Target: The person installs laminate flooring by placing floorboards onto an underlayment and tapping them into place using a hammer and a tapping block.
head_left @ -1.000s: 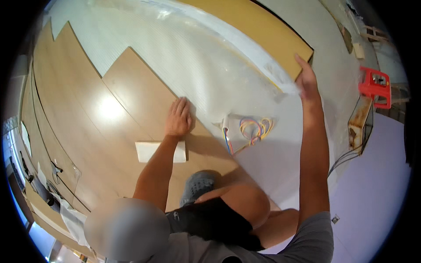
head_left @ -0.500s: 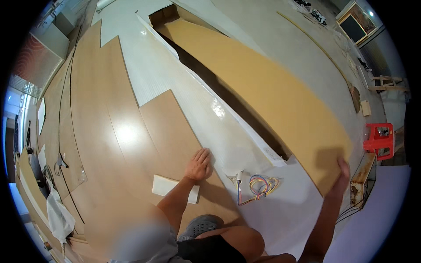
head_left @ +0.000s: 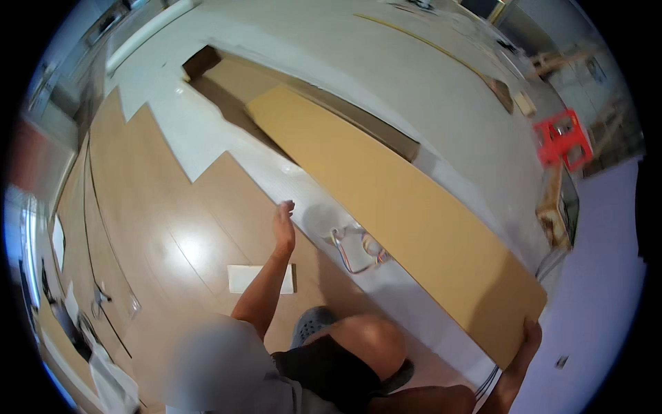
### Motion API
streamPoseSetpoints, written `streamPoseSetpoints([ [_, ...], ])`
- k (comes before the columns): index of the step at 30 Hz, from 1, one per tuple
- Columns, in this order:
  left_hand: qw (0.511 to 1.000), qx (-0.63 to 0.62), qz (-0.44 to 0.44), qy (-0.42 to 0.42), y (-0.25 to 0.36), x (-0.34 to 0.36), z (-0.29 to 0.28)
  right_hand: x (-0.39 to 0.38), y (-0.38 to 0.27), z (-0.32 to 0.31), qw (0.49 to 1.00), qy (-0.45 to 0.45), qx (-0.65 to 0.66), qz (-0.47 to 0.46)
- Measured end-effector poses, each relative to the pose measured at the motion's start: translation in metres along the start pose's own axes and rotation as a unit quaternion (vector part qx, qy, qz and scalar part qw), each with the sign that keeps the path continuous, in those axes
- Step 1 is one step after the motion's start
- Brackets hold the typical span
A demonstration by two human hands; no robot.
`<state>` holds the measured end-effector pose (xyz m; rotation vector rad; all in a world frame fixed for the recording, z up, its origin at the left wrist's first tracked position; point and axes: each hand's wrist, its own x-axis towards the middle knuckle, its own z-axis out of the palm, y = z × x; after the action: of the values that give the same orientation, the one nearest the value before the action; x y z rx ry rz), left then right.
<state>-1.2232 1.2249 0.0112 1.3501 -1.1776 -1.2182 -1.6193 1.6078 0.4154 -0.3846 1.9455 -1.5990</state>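
My right hand [head_left: 528, 341] grips the near end of a long yellow-tan floor plank [head_left: 407, 207], its fingers at the end edge. The plank slants out of an open brown cardboard box [head_left: 238, 72], with its far end still over the box. My left hand [head_left: 284, 224] is held up near the edge of the laid wood-look flooring [head_left: 179, 207], fingers stretched out and holding nothing. A small cream block [head_left: 256, 279] lies on the flooring beside my left forearm. Coiled coloured wires [head_left: 372, 250] come out of the floor, partly hidden by the plank.
A red plastic stool [head_left: 564, 139] and a rusty metal box [head_left: 557, 207] stand at the right, near a pale wall [head_left: 600, 276]. Back left lies a white roll [head_left: 148, 38]. Black cable [head_left: 92, 207] runs along the flooring at left.
The plank has been drawn out of the box toward me and now passes over the wires. My left hand has lifted off the flooring. The whole view has shifted.
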Motion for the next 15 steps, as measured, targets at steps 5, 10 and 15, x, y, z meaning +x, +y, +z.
streamPoseSetpoints([
  [5,0.735,-0.474,-0.155,-0.459,0.086,-0.019,0.052,-0.043,0.009,-0.042,0.956,0.133,-0.26,-0.011],
  [10,0.79,-0.463,-0.275,-0.293,0.146,-0.068,0.098,-0.064,0.076,-0.087,0.974,0.092,-0.159,-0.13],
  [15,0.818,-0.395,-0.201,-0.366,0.16,-0.162,0.092,-0.092,0.181,-0.195,0.964,0.19,-0.17,-0.068],
])
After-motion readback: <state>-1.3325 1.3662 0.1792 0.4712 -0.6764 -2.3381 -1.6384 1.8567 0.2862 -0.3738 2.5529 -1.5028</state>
